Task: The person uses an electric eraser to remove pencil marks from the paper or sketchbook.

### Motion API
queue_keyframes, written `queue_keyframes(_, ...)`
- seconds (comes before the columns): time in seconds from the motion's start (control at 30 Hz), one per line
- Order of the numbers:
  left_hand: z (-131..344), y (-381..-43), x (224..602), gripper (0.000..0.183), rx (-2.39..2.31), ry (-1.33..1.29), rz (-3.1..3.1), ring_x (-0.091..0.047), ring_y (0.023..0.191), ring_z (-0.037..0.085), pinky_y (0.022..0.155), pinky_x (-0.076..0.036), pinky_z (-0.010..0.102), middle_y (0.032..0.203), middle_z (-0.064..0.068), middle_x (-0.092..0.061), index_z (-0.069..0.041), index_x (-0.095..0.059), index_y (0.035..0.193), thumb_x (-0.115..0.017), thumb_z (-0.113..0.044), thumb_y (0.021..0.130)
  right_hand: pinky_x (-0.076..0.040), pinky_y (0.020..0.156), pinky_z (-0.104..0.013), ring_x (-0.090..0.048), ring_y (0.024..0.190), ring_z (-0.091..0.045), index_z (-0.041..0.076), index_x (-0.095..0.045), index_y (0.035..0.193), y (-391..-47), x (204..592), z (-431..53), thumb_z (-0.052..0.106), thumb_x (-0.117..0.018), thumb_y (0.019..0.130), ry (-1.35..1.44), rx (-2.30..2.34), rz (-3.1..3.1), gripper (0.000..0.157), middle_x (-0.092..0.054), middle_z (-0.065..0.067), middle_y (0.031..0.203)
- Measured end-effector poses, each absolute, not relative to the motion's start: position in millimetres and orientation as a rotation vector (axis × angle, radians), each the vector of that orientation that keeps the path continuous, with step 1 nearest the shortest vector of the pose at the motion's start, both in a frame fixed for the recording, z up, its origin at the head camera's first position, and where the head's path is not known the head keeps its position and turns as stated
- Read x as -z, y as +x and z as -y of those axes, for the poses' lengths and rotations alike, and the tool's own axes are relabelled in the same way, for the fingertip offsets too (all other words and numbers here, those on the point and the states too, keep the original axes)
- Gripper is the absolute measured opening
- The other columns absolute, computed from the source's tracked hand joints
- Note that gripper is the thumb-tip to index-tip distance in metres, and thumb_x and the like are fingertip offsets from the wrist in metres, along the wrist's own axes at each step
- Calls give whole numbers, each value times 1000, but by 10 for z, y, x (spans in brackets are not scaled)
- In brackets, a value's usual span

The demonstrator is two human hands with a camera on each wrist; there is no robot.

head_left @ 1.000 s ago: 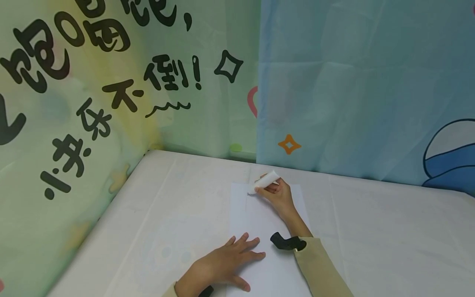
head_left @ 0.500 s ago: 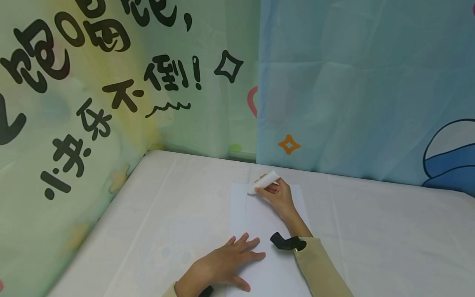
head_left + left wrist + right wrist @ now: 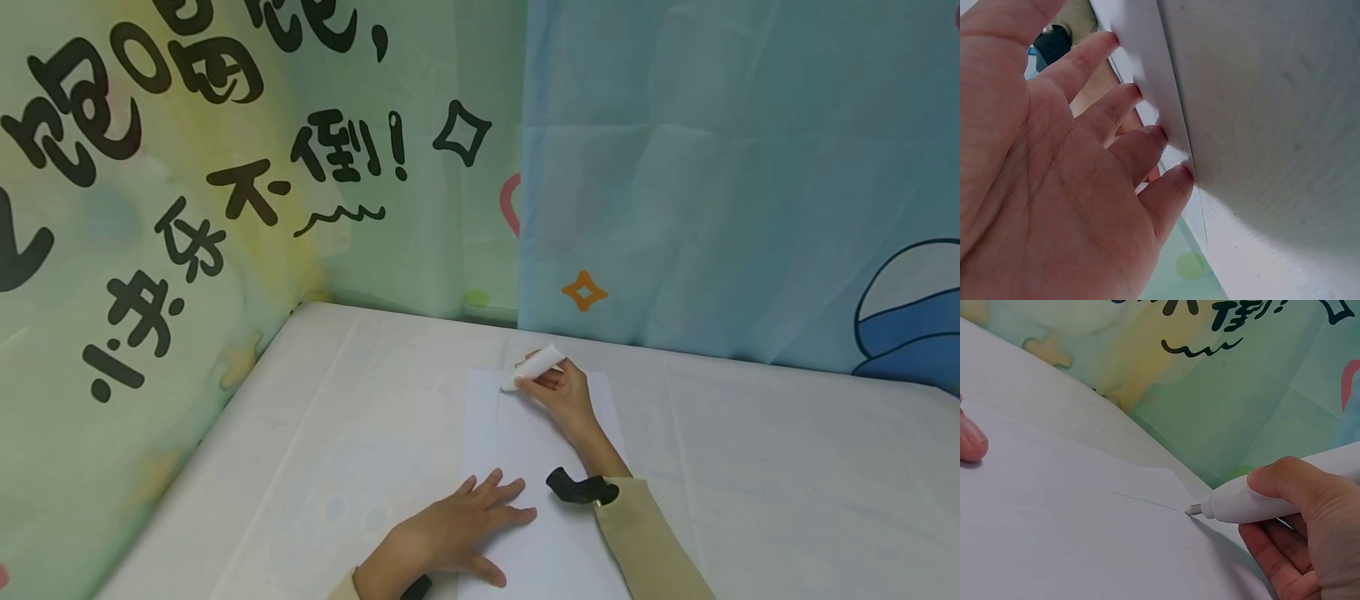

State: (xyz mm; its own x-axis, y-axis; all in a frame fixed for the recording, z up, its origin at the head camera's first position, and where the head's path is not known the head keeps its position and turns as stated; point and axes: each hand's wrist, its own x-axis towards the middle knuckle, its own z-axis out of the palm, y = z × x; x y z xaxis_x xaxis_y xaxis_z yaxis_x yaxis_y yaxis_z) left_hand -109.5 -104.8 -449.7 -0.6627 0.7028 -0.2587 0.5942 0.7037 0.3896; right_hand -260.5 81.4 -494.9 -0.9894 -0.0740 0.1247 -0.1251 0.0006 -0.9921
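Observation:
A sheet of white paper (image 3: 540, 450) lies on the white-covered table. Near its far edge, my right hand (image 3: 564, 398) pinches a thick white pen-shaped tool (image 3: 536, 367) between thumb and fingers. Seen from the right wrist, the tool's short metal tip (image 3: 1194, 510) meets the paper at the end of a thin grey line (image 3: 1144, 500). My left hand (image 3: 465, 525) rests on the near left part of the sheet with its fingers spread. In the left wrist view, those fingertips (image 3: 1182, 178) touch the paper close to its edge.
The table (image 3: 337, 400) stretches to both sides of the paper. Printed cloth backdrops, a green one (image 3: 420, 258) at the left and a blue one (image 3: 712, 208) at the right, rise along its back and left edges. A black strap piece (image 3: 581, 489) sits at the right wrist.

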Motion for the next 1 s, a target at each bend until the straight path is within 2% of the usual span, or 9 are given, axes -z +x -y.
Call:
queue_keyframes(0.5, 1046, -1117, 4504, 78, -387, 998, -2507, -19, 149, 25, 118, -23, 43, 160, 0, -27, -26, -42, 149, -74, -43, 80, -54, 78, -17, -67, 83, 1, -10, -54, 120, -2594, 4922, -821, -8, -71, 81, 221, -2163, 2246, 42, -68, -26, 109)
queue_keyframes(0.8, 1050, -1109, 4493, 78, -392, 997, -2510, -19, 149, 25, 118, -24, 43, 160, 1, -27, -26, -43, 148, -74, -43, 80, -54, 76, -18, -68, 82, 0, -11, -55, 116, -2602, 4937, -814, -10, -73, 78, 221, -2185, 2225, 42, -71, -18, 103)
queue_keyframes(1.0, 1043, -1104, 4496, 78, -379, 983, -2517, -19, 149, 24, 118, -23, 41, 160, -1, -28, -27, -43, 148, -75, -43, 79, -55, 75, -18, -68, 82, -1, -11, -57, 115, -2604, 4946, -808, -12, -73, 77, 234, -2181, 2212, 42, -71, -19, 102)
